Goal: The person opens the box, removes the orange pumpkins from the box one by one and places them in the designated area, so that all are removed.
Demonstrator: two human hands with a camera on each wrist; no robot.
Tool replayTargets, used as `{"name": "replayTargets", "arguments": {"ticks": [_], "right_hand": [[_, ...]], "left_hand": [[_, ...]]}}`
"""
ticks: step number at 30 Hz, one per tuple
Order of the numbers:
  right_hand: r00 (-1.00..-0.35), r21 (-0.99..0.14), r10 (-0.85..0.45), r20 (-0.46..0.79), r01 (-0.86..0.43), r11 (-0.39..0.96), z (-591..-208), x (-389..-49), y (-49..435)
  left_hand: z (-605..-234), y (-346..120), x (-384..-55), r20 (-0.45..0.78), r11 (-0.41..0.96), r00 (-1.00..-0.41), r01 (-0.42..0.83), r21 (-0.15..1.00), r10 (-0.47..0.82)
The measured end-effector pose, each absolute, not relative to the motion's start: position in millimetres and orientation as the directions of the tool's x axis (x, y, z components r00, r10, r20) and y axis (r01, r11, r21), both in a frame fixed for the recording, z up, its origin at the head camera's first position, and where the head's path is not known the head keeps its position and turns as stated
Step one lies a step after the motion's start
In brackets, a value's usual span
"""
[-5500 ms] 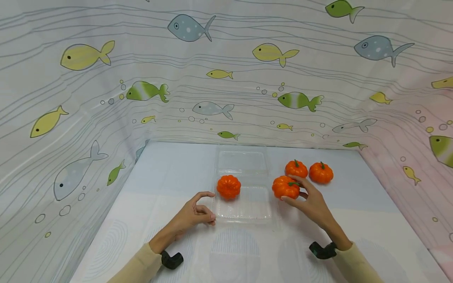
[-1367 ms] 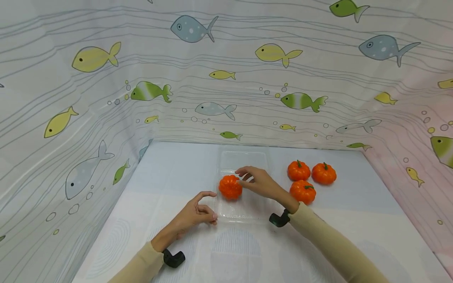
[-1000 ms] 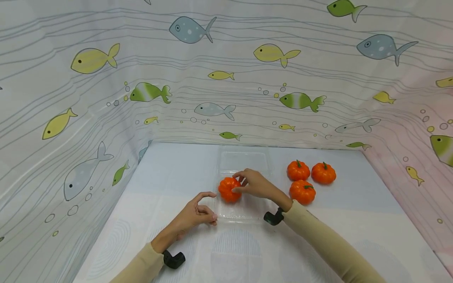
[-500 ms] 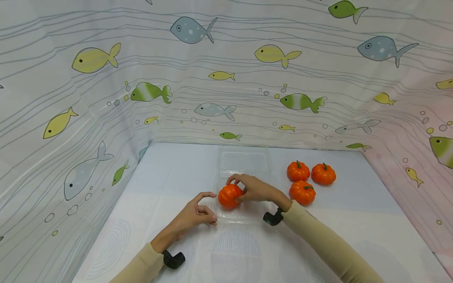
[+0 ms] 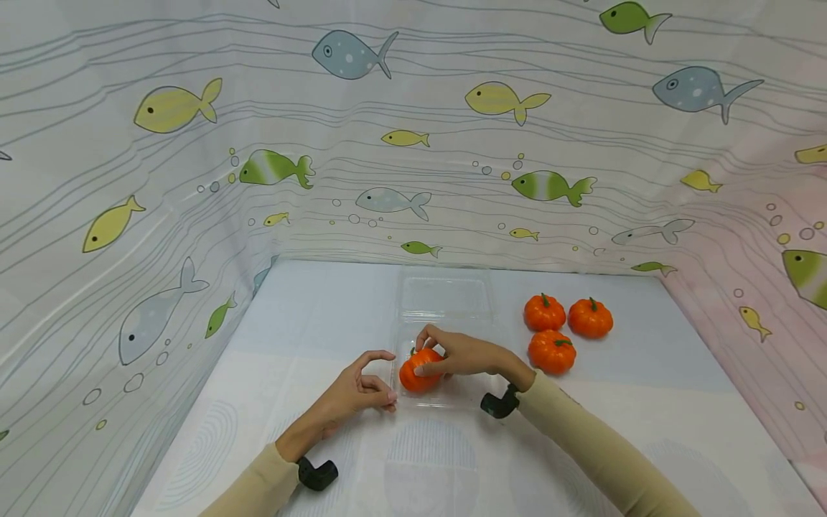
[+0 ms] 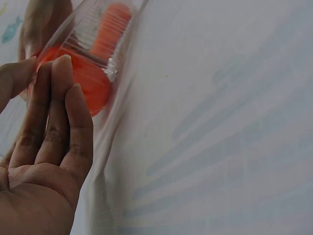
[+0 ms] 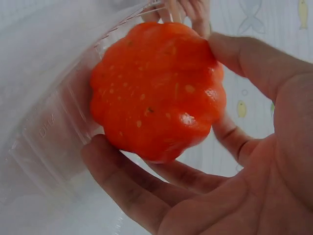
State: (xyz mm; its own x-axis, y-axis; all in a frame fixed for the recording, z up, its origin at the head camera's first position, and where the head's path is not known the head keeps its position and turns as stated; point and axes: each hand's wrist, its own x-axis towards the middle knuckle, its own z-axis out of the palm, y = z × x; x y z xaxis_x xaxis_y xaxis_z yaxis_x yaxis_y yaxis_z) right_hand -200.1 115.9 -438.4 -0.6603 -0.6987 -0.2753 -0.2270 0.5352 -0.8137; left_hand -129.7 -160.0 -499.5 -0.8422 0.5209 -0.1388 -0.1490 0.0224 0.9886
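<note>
My right hand (image 5: 461, 353) grips a small orange toy pumpkin (image 5: 418, 373) between thumb and fingers, at the left side of the clear plastic container (image 5: 468, 388). The pumpkin is tilted, its green stem turned away; in the right wrist view its speckled underside (image 7: 146, 93) faces the camera. At the container's left edge, my left hand (image 5: 352, 391) holds the rim with thumb and fingertips. In the left wrist view the fingers (image 6: 61, 93) lie against the clear wall, with the orange pumpkin (image 6: 93, 88) showing through it. Whether the pumpkin touches the container's floor I cannot tell.
The container's hinged lid (image 5: 446, 296) lies folded back on the far side. Right of the container sit a pumpkin (image 5: 552, 352) in front, another pumpkin (image 5: 544, 313) behind it and a third pumpkin (image 5: 591, 318) farther right. Fish-printed cloth (image 5: 452, 158) rises behind the white table (image 5: 310, 309).
The right hand set a pumpkin down by the other two, then moved left and took hold of the one in the container. That pumpkin has tilted and shifted nearer. The left hand stayed put.
</note>
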Motion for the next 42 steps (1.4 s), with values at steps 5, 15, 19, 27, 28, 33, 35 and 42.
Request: {"name": "replayTargets", "arguments": {"ticks": [5,15,19,27,28,33,35,42], "right_hand": [[-0.626,-0.796,-0.72,-0.299,-0.253,0.55,-436,-198,120],[-0.586,-0.734,-0.752,-0.301,-0.361,0.575,-432,-192,125],[-0.608,-0.718,-0.749,-0.263,-0.395,0.573,-437,-193,123],[-0.641,-0.679,-0.721,-0.263,-0.408,0.611,-437,-193,121],[-0.642,-0.679,-0.721,-0.261,-0.409,0.61,-437,-192,121],[-0.651,-0.687,-0.731,-0.206,-0.435,0.581,-438,-192,123],[-0.659,-0.699,-0.732,-0.173,-0.441,0.563,-437,-191,124],[-0.705,-0.718,-0.699,-0.119,-0.425,0.551,-435,-190,132]], "left_hand": [[-500,-160,-129,-0.135,0.022,-0.844,-0.145,0.989,0.52],[-500,-160,-129,-0.123,0.013,-0.843,-0.137,0.991,0.523],[-501,-160,-129,-0.118,0.018,-0.841,-0.128,0.992,0.528],[-501,-159,-129,-0.113,0.018,-0.842,-0.121,0.992,0.528],[-502,-159,-129,-0.112,0.017,-0.842,-0.121,0.993,0.528],[-502,-161,-129,-0.126,0.015,-0.841,-0.139,0.99,0.525],[-502,-161,-129,-0.134,0.017,-0.841,-0.146,0.989,0.524],[-502,-161,-130,-0.113,0.008,-0.838,-0.129,0.992,0.533]]}}
